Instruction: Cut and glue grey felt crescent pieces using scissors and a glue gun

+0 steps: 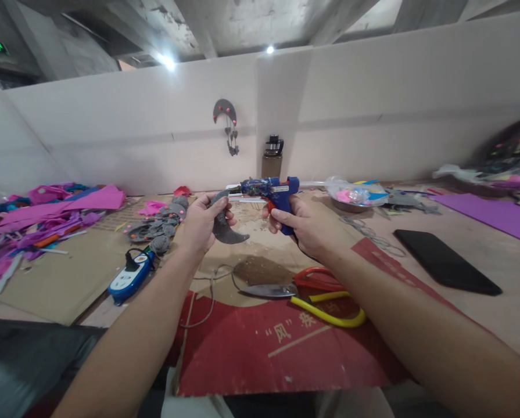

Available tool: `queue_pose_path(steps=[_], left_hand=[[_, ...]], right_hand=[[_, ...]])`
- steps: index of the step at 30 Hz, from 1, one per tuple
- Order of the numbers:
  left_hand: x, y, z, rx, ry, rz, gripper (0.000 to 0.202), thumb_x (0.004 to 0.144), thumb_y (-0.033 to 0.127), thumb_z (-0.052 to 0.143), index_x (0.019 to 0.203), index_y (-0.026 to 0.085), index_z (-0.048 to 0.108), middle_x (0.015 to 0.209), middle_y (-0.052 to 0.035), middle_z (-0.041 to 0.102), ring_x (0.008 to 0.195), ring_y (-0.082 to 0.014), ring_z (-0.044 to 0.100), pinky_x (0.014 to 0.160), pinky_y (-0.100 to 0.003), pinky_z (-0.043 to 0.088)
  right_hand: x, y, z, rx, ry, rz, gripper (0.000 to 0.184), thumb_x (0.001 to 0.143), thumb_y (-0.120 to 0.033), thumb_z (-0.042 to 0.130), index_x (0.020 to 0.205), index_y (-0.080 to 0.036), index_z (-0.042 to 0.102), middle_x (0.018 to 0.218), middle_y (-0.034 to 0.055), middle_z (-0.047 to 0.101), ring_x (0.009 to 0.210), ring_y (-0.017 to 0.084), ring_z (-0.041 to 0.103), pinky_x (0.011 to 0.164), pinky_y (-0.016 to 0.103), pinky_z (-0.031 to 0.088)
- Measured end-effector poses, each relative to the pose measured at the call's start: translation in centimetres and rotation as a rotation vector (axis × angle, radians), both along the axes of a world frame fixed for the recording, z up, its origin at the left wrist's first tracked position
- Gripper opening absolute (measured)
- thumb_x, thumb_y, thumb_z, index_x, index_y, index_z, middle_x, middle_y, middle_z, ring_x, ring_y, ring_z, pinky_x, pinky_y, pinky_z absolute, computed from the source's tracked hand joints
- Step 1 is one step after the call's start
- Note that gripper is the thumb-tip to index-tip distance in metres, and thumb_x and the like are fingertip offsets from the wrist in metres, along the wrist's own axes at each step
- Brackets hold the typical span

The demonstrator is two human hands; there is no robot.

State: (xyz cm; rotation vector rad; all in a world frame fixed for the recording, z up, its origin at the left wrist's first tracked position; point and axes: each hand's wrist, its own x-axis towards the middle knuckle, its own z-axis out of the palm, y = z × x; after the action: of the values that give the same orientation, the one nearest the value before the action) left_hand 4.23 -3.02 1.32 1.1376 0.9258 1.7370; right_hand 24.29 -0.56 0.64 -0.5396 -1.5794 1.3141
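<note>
My left hand point(203, 223) pinches a grey felt crescent moon point(225, 226), its lower tip curving to the right. In my right hand point(292, 220) is a blue hot glue gun point(264, 187), fingers wrapped around its handle by the red trigger. The gun's nozzle points left and meets the upper part of the crescent; whether they touch is hard to tell. A clear glue stick point(314, 183) juts from the gun's back. Below both hands, scissors point(271, 290) with red and yellow handles lie on red printed cardboard point(242, 348), beside a loose grey cord point(211, 296).
A finished-looking crescent hanging point(225, 111) is on the white wall. A bottle point(272, 157) stands behind the hands. At left lie a blue power strip point(131, 277), grey felt pieces point(157, 226) and pink felt scraps point(89, 200). At right are a black phone point(447, 261) and a bowl point(355, 200).
</note>
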Motion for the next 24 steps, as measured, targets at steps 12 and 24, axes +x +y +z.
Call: queue_pose_path(steps=[12,24], left_hand=[[-0.56,0.29,-0.14,-0.042,-0.091,-0.016,0.027,0.075,0.038,0.070,0.081,0.017,0.054,0.066,0.0015,0.061,0.050,-0.0090,0.057,0.053,-0.025,0.053],[-0.29,-0.37,0.77,-0.221,-0.243,-0.348,0.014,0.082,0.027,0.063,0.087,0.015,0.058,0.064,0.0031,0.051,0.041,-0.0023,0.041,0.034,-0.010,0.034]], right_hand=[[-0.04,0.40,-0.66,-0.007,-0.025,-0.030,0.016,0.078,-0.036,0.065,0.084,-0.027,0.054,0.078,0.0004,0.060,0.059,0.014,0.049,0.063,0.032,0.042],[-0.32,0.04,-0.66,-0.029,0.032,0.029,0.023,0.075,-0.038,0.068,0.083,-0.024,0.052,0.077,0.0000,0.059,0.058,0.013,0.048,0.060,0.030,0.039]])
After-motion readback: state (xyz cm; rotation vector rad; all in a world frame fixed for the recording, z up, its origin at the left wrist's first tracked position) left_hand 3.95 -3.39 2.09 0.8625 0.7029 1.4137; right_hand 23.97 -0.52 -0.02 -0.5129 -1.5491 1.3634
